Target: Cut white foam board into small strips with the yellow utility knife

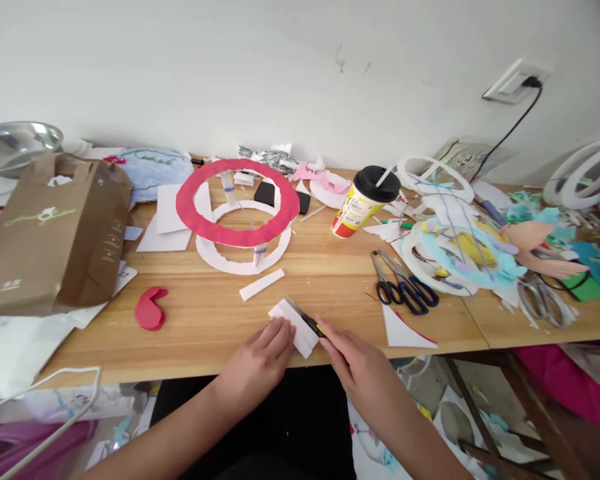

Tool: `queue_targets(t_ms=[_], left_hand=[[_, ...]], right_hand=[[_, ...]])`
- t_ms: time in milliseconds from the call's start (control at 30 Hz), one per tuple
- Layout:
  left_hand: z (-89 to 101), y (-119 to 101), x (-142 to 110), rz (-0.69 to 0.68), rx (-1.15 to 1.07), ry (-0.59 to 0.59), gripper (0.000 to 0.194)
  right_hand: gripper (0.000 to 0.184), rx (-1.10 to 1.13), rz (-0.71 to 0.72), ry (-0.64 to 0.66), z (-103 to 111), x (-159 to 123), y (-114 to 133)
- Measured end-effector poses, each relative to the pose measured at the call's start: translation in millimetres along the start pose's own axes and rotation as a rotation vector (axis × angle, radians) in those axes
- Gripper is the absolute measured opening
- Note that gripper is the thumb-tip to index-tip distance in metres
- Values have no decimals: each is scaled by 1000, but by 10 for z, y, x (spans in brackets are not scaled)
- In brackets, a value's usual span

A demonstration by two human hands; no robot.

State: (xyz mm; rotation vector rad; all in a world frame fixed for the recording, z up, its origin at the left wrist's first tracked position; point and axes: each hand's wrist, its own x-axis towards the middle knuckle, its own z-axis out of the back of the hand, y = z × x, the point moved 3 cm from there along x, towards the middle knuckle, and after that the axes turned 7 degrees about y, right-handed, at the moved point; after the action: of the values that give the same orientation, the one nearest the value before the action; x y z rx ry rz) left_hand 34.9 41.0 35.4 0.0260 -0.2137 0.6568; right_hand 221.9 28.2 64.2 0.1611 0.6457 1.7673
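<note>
My right hand [353,353] is closed around a black and yellow utility knife [313,325]. Its blade lies along a small white board piece [305,339] near the front edge of the table. With fingers bent and pressed together, my left hand [263,353] pins that piece down from the left. Just beyond, a loose white strip [262,285] lies on the wood. Farther back stands a ring frame, with a red ring [237,235] on top held above a white ring [225,261] by short posts. A folded red piece [151,309] rests to the left.
Scissors [405,287] and a white offcut with a red edge [405,330] lie at right. A lidded paper cup [363,203] with a straw stands behind. Decorated rings [460,247] pile up farther right. A brown paper bag [50,240] occupies the left, by a metal bowl [20,143].
</note>
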Motion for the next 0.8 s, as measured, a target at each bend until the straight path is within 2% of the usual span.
queue_targets(t_ms=[333, 800], left_hand=[[-4, -1, -2, 9, -10, -7, 36], [-28, -2, -9, 22, -17, -57, 31]], right_hand=[[42, -249, 55, 44, -81, 60, -26], [44, -353, 121, 90, -38, 56, -48]])
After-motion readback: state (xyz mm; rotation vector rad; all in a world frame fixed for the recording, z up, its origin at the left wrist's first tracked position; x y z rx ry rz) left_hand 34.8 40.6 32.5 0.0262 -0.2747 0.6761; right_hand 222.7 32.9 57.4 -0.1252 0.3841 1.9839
